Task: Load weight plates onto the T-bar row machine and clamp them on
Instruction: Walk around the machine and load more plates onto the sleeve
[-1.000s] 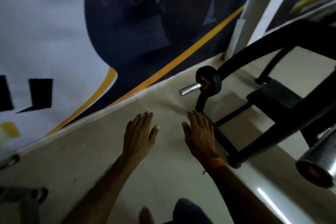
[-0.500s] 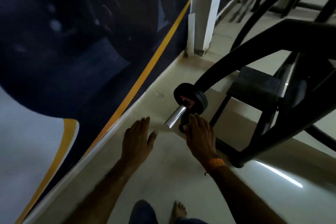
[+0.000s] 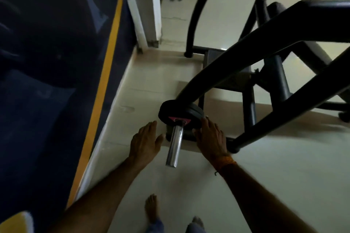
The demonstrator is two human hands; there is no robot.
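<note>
Both my open, empty hands, left hand (image 3: 144, 141) and right hand (image 3: 211, 137), had closed in from a second earlier to flank the chrome sleeve (image 3: 174, 144), the right fingertips reaching the small plate (image 3: 180, 112) already loaded there, unclamped.

A glossy cream tiled floor (image 3: 265, 185) runs up to a dark navy wall mural (image 3: 47, 62) crossed by a slanted yellow stripe (image 3: 106, 73). A white pillar (image 3: 149, 2) stands at the mural's far end. Beyond the pillar, black equipment frames (image 3: 197, 15) rest on the floor, where glare shows.
</note>
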